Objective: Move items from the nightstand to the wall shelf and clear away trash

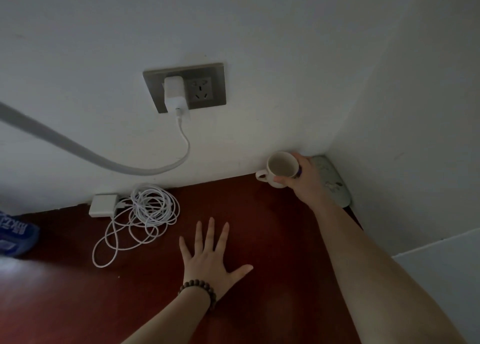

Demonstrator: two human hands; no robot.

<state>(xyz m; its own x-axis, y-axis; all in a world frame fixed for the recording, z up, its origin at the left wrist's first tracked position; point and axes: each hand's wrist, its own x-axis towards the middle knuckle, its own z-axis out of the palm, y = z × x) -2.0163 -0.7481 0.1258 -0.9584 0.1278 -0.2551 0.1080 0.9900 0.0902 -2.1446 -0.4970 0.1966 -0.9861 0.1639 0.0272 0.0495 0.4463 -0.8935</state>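
The dark red nightstand top fills the lower half of the view. At its far right corner my right hand grips a cream mug by its side, the handle pointing left. The mug looks empty inside. My left hand lies flat on the wood with fingers spread, a bead bracelet on the wrist. A coiled white cable with a white charger block lies at the back left. A blue packet sits at the left edge.
A wall socket holds a white charger whose flat cable loops off to the left. A pale power strip lies in the corner behind my right hand. White walls close the back and right sides.
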